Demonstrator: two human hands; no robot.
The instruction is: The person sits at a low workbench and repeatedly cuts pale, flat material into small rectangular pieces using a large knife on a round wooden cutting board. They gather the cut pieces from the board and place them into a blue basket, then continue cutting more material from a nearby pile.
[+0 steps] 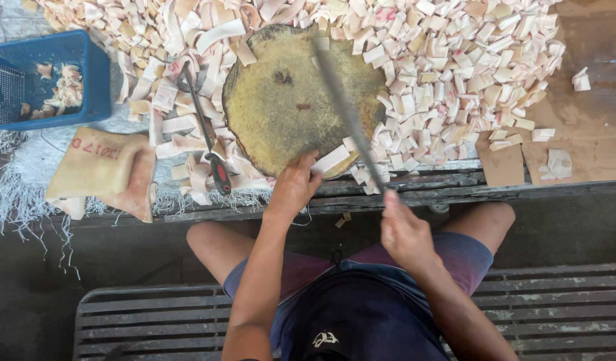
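Note:
A round, worn wooden chopping block (288,100) lies on the low table, ringed by heaps of pale pinkish-white cut strips and squares (448,73). My left hand (293,187) rests at the block's near edge, fingers on a pale strip (331,160) lying there. My right hand (403,230) grips the handle of a long knife (348,113); its blade reaches out over the block, edge-on to me and blurred. I sit on a slatted bench, knees under the table edge.
A sharpening steel (204,130) with a red and black handle lies left of the block among the strips. A blue plastic basket (47,80) with a few pieces stands far left. A tan sack (101,170) lies below it. Cardboard (582,147) covers the right end.

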